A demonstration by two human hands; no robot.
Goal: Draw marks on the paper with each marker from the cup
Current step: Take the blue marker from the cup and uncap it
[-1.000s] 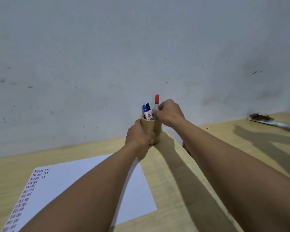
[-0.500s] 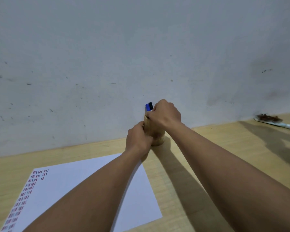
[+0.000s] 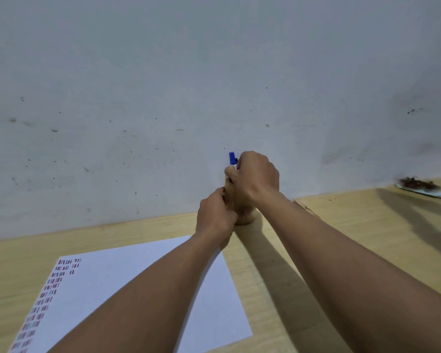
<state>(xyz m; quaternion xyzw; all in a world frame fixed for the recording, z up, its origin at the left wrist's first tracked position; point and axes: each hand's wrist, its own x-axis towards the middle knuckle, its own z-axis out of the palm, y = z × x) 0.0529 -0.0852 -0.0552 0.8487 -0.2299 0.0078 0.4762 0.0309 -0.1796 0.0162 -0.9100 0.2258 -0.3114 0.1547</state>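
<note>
A blue-capped marker (image 3: 231,158) stands upright out of a wooden cup (image 3: 242,212) at the back of the desk (image 3: 341,238), close to the pale, speckled wall (image 3: 214,72), with a sliver of a black cap just beside it; the person's right hand (image 3: 256,178) covers the mouth of the cup, fingers curled in a clenched grip around the markers there, though which marker it grasps cannot be told. The left hand (image 3: 215,216) wraps the cup's near side, grip closed on the wood and steadying it on the desk. Both bare forearms reach in from the lower edge, the left crossing a white sheet of paper (image 3: 107,281) that lies flat on the desk in front of the cup. Rows of short red, blue and dark marks (image 3: 50,294) run down the paper's left margin. At far right, well apart from the cup, a pale utensil (image 3: 423,191) carrying brown scraps rests on the desk
</note>
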